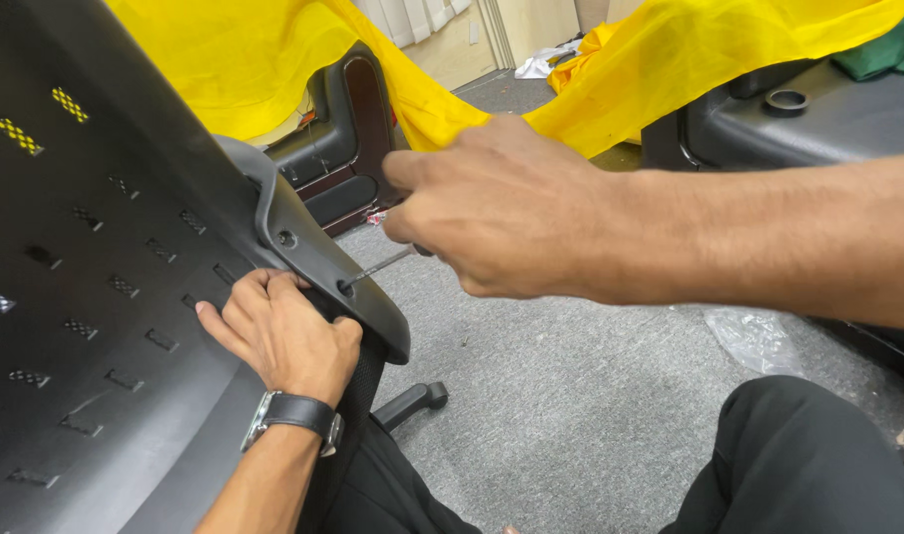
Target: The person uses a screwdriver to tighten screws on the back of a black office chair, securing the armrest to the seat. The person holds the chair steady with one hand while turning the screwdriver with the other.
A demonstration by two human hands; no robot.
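A black plastic chair back (96, 297) with several small slots fills the left. A curved black bracket (313, 252) lies along its edge, with two screw holes. My left hand (279, 331), a black watch on its wrist, presses flat on the chair back just below the bracket. My right hand (501, 213) is closed around a screwdriver (383, 265); its thin metal shaft reaches left and its tip sits in the lower screw hole. The tool's handle is hidden inside my fist.
Grey carpet (570, 396) covers the floor. A chair caster (427, 396) pokes out below the bracket. Yellow cloth (669, 59) drapes over black furniture at the back. A crumpled clear plastic bag (758, 341) lies at right. My knee in black trousers (808, 465) is at bottom right.
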